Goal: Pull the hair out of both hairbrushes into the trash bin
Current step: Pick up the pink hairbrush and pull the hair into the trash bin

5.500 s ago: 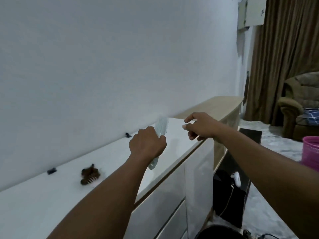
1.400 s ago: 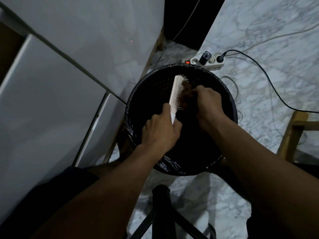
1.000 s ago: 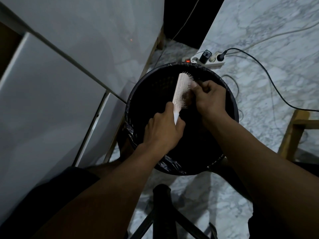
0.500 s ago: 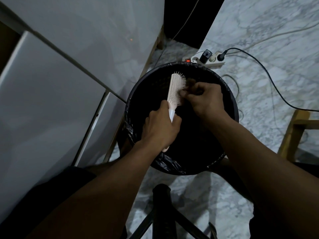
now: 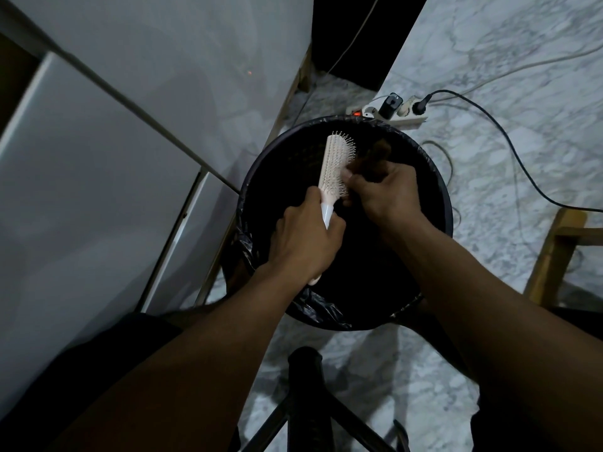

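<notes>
Left hand [image 5: 303,236] grips hairbrush [image 5: 336,164]; right hand [image 5: 385,194] pinches hair [image 5: 375,158].

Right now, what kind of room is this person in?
Probably a room at home. There's a marble-patterned floor, a white cabinet with drawer fronts, a plugged-in power strip, and a lined trash bin under the hairbrush.

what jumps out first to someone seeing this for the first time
The pale hairbrush stands out, held by its handle in the left hand above the black-lined trash bin in the middle of the view. Right beside it, the right hand grips a dark clump of hair at the bristles. Behind the bin, a white power strip with plugs lies on the marble floor.
</notes>
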The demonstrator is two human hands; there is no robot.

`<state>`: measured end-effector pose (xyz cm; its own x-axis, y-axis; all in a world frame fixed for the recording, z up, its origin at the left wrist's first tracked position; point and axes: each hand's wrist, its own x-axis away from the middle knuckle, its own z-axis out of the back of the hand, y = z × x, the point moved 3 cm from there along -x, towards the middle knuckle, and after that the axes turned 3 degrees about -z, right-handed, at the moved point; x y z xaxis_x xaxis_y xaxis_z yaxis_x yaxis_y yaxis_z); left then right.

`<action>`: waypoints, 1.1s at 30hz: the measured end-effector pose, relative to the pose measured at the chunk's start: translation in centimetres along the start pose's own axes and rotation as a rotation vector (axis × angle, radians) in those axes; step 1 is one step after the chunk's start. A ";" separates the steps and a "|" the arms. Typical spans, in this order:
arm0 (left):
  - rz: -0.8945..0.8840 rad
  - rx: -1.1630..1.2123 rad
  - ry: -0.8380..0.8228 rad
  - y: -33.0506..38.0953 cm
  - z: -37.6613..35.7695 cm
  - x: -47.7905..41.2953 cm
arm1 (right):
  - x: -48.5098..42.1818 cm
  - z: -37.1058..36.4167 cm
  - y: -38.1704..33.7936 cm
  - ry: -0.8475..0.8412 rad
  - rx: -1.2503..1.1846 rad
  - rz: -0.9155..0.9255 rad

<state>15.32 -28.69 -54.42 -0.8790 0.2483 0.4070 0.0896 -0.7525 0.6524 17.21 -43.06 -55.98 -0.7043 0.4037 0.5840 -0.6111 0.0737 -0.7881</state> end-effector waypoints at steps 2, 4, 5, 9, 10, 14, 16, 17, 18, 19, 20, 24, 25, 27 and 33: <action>0.004 0.005 0.014 0.1 0.2 -0.1 | 0.0 0.2 -0.1 -0.009 -0.215 -0.143; 0.029 0.021 0.028 0.1 0.4 -0.3 | 0.2 -0.1 0.1 -0.063 -0.416 -0.320; 0.044 0.026 0.032 -0.1 0.5 -0.3 | 0.3 -0.2 0.2 -0.102 -0.454 -0.387; 0.061 -0.038 0.000 -0.3 0.5 -0.1 | -0.1 -0.3 -0.2 -0.212 -0.329 -0.319; 0.048 -0.081 -0.017 -0.2 0.4 0.0 | -0.1 -0.3 -0.4 -0.209 -0.308 -0.259; -0.015 -0.178 -0.052 0.3 0.1 0.4 | -0.2 0.1 -0.1 -0.091 -0.082 0.012; -0.020 -0.162 -0.046 0.3 0.1 0.4 | -0.4 0.4 0.2 -0.022 0.061 0.083; -0.021 -0.150 -0.045 0.4 0.1 0.4 | -0.5 0.7 0.3 0.003 0.100 0.089; -0.020 -0.137 -0.045 0.4 0.2 0.4 | -0.6 0.9 0.3 0.020 0.108 0.084; -0.015 -0.118 -0.046 0.5 0.2 0.4 | -0.6 1.0 0.3 0.034 0.095 0.076; -0.004 -0.093 -0.046 0.5 0.3 0.3 | -0.6 1.1 0.1 0.043 0.042 0.054; 0.050 0.005 -0.030 -0.1 0.4 -0.1 | -0.6 0.9 -0.3 0.026 -0.420 -0.192; 0.057 0.016 -0.026 -0.2 0.4 -0.2 | -0.9 1.0 -0.3 0.020 -0.457 -0.236; 0.071 0.026 -0.020 -0.3 0.4 -0.2 | -1.4 1.1 0.0 -0.010 -0.430 -0.292; 0.084 -0.167 -0.037 -0.7 0.4 -0.2 | -1.6 0.7 1.0 -0.113 -0.393 -0.394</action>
<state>15.59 -27.95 -54.67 -0.8534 0.2001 0.4813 0.0806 -0.8615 0.5012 17.44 -44.22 -57.59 -0.4979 0.1789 0.8486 -0.6703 0.5415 -0.5074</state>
